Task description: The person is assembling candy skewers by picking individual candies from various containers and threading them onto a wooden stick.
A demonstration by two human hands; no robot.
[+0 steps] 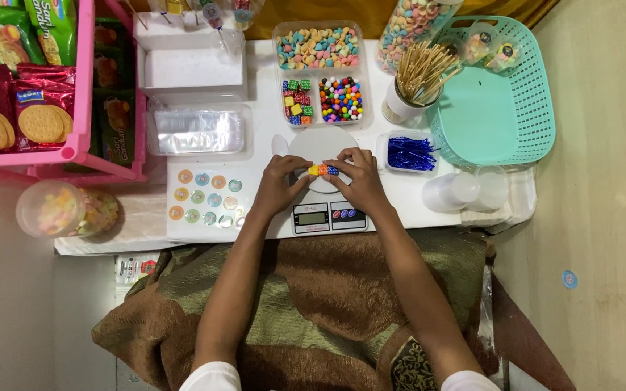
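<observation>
Both hands, left hand (278, 182) and right hand (356, 177), pinched a small candy bundle (322, 170) over the scale (322, 190) (apparently mid-assembly), while the teal basket (503, 123) held few finished ones.

head cam | straight down | near, over table (400, 210) and lap

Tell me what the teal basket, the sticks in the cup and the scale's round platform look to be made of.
Teal basket: moulded plastic, matte, judging by its uniform colour and regular lattice wall. Sticks: pale wood or bamboo, unfinished, thin and straw-coloured. Scale platform: smooth white plastic, possibly glass; the view leaves it open. Both hands pinch a small multicoloured candy piece over it.
</observation>
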